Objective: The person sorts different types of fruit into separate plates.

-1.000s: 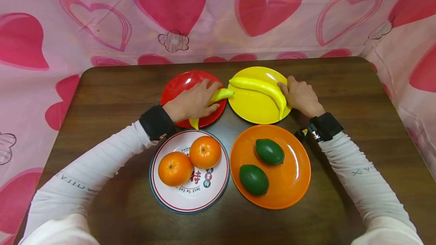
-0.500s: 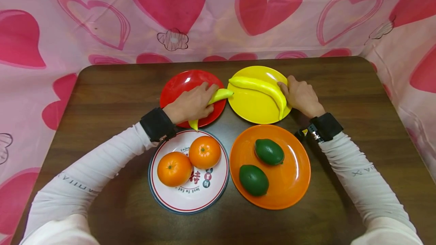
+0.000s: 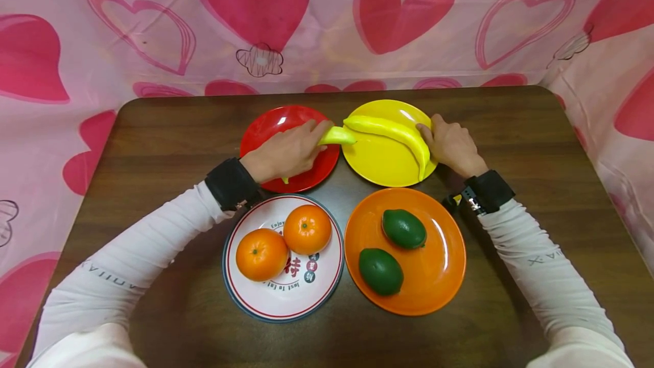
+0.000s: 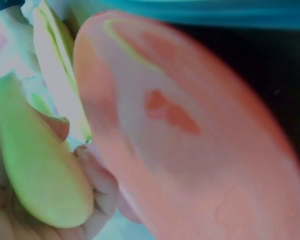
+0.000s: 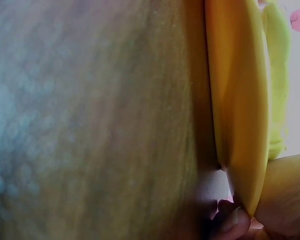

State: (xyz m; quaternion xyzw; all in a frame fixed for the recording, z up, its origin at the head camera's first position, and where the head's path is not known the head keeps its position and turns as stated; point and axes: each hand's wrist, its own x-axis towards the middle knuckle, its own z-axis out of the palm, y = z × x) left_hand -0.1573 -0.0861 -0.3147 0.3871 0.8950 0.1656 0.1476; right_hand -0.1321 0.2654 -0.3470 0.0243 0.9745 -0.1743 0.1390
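My left hand [image 3: 286, 155] grips a yellow-green banana [image 3: 337, 136] over the red plate [image 3: 263, 129]. Its tip points toward the yellow plate [image 3: 383, 166]. In the left wrist view the fingers [image 4: 102, 182] wrap round the banana, which hangs apart from the red plate. Another yellow banana [image 3: 390, 128] lies across the yellow plate. That plate's right rim is pinched by my right hand [image 3: 455, 145], thumb above. The right wrist view shows fingertips [image 5: 235, 222] below the plate's edge.
A white plate [image 3: 311, 294] with two oranges [image 3: 261, 254] stands at the front left of the brown table [image 3: 168, 141]. Beside it an orange plate [image 3: 424, 288] carries two green lemon-shaped fruits [image 3: 403, 228]. Behind the table hangs a pink heart-patterned cloth [image 3: 327, 27].
My left hand has closed its fingers round the banana and lifted it slightly, moving it a little right toward the yellow plate. The right hand keeps its place at the yellow plate's rim.
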